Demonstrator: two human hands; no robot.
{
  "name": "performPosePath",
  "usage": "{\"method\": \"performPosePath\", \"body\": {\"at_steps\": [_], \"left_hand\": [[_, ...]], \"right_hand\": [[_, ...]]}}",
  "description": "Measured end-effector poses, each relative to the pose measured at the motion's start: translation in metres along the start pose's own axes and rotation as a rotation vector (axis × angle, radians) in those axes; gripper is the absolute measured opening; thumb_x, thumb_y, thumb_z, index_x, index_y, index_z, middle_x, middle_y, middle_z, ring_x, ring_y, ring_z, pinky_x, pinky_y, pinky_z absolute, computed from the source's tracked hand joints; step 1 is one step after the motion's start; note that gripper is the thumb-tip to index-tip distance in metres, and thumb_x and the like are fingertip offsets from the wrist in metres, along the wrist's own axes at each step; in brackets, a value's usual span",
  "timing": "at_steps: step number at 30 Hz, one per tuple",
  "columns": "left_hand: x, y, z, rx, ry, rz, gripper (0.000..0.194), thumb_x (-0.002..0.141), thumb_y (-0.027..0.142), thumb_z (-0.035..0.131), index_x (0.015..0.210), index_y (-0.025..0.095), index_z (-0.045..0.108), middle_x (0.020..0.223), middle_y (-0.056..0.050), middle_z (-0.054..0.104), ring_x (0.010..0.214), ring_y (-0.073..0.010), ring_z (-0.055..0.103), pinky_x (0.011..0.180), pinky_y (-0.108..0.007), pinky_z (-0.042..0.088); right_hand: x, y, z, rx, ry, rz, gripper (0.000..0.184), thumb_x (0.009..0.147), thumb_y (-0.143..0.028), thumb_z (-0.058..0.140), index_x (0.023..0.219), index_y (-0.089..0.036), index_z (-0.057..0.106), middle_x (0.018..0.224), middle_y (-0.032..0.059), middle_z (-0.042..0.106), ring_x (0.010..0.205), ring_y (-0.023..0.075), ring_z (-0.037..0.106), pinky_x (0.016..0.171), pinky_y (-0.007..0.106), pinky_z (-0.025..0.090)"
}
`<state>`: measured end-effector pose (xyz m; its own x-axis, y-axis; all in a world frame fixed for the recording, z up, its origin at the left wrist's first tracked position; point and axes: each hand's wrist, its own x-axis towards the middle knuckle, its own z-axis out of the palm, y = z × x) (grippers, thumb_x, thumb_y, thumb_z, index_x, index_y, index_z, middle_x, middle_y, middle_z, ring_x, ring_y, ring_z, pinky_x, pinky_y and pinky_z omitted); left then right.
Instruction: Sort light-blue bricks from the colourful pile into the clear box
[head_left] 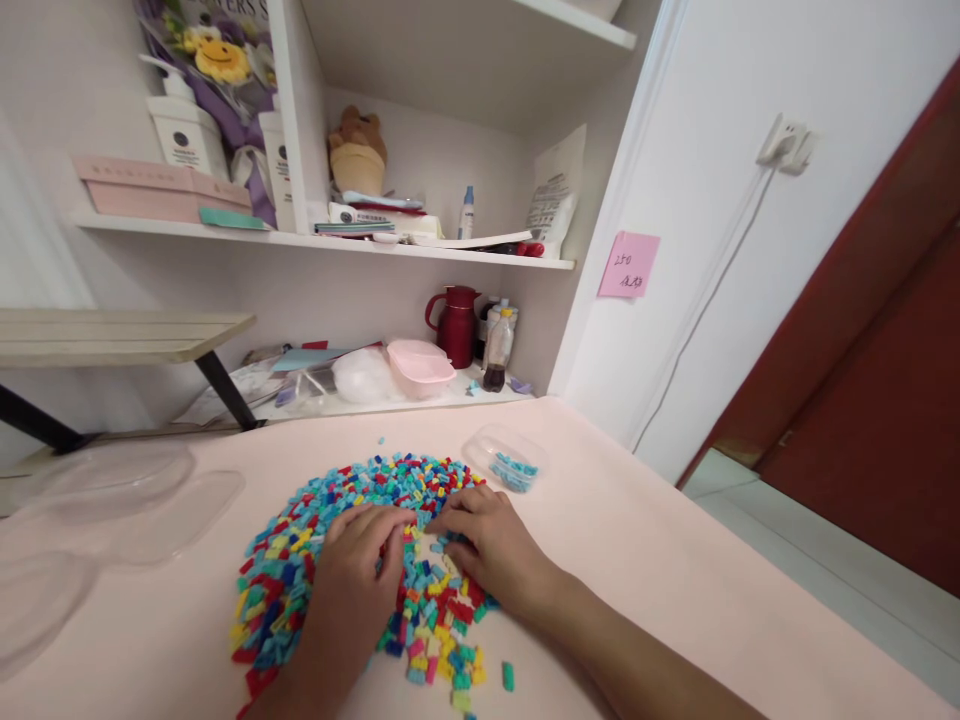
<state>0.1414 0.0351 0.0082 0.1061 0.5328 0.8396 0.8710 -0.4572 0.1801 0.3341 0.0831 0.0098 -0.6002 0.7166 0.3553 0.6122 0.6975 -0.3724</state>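
A wide pile of small plastic building bricks (352, 490) in red, yellow, blue, green and turquoise lies on the pink tabletop. My left hand (364, 555) rests on the middle of this pile, fingers loosely bent and thumb a little apart. Close by on the right, my right hand (487, 540) reaches into the bricks with curved fingers, its thumb apart from them. I see no brick clearly held in either hand; some fingertips are hidden among the bricks. Behind my right hand stands a clear plastic box (480, 447) with some turquoise bricks (514, 470) in it.
Clear plastic lids or boxes (180, 515) lie at the left. A single green brick (508, 676) is near the front. Beyond the table's back edge are a pink plastic container (421, 365), a red jug (457, 325) and a bottle of dark liquid (497, 350). A wooden stand (112, 335) rises at left.
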Motion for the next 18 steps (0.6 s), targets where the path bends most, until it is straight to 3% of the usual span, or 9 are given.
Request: {"method": "performPosePath", "body": {"at_steps": [8, 18], "left_hand": [[-0.0017, 0.001, 0.0002, -0.02, -0.034, -0.02, 0.022, 0.086, 0.016, 0.048, 0.089, 0.026, 0.067, 0.084, 0.001, 0.076, 0.079, -0.0173, 0.069, 0.083, -0.034, 0.051], [-0.0013, 0.0019, 0.0009, -0.018, -0.063, -0.014, 0.026, 0.087, 0.014, 0.046, 0.092, 0.026, 0.068, 0.083, 0.002, 0.076, 0.076, -0.016, 0.069, 0.084, -0.035, 0.051]], "right_hand": [[0.0004, -0.0006, -0.0026, 0.004, -0.025, -0.018, 0.032, 0.08, -0.013, 0.068, 0.1, -0.038, 0.074, 0.108, 0.0022, 0.065, 0.099, 0.0228, 0.055, 0.088, 0.04, 0.037], [0.0009, 0.001, -0.002, 0.033, -0.017, -0.042, 0.028, 0.08, -0.011, 0.067, 0.097, -0.032, 0.073, 0.11, 0.0015, 0.067, 0.101, 0.0231, 0.057, 0.09, 0.04, 0.036]]}}
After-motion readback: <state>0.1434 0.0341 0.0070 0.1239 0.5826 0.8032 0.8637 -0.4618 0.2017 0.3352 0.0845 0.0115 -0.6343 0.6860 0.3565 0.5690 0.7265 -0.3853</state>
